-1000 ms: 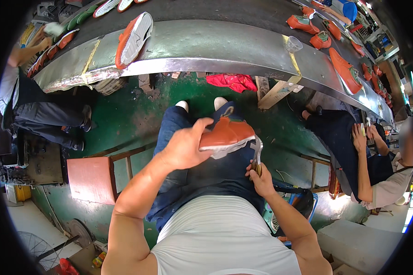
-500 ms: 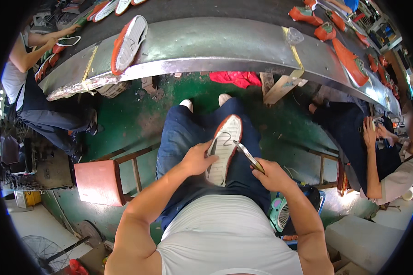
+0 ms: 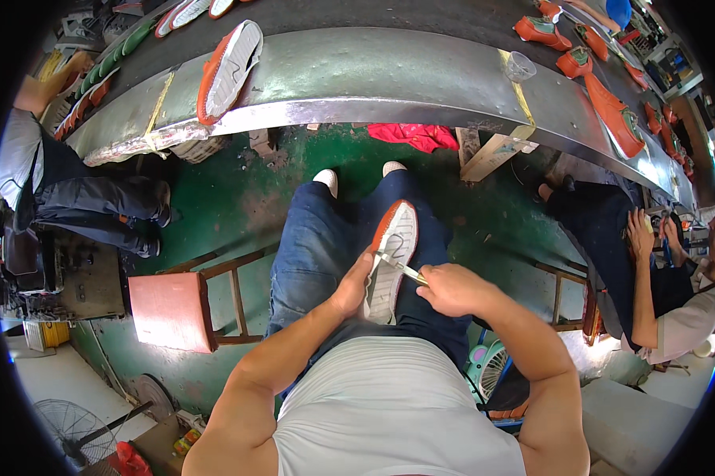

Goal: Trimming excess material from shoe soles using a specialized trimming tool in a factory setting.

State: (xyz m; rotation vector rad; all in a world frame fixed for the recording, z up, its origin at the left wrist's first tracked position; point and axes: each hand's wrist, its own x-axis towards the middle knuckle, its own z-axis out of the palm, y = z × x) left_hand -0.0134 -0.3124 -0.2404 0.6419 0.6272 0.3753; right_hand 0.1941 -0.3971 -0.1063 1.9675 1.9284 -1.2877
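On my lap lies a shoe [image 3: 397, 242], its ribbed white underside facing up and an orange-red rim around it. The toe end points away from me. My left hand [image 3: 352, 287] is closed on its left edge, with the thumb near the middle of the underside. In my right hand [image 3: 452, 289] is a slim metal hand tool [image 3: 405, 270] with a yellowish handle. Its tip reaches across the shoe near my left thumb. I cannot make out the tool's exact kind. A dark curved line runs on the white underside.
A metal-edged workbench [image 3: 333, 67] spans the front, with another upturned shoe [image 3: 230, 71] at left. Orange shoes [image 3: 615, 111] and a clear cup [image 3: 520, 67] are at right. A stool [image 3: 171, 311] stands left, a small green fan [image 3: 488, 366] at right. People sit or stand on both sides.
My right hand has moved left and slightly up, turning the tool so its tip lies across the shoe by my left thumb. The left hand's thumb has shifted up the edge.
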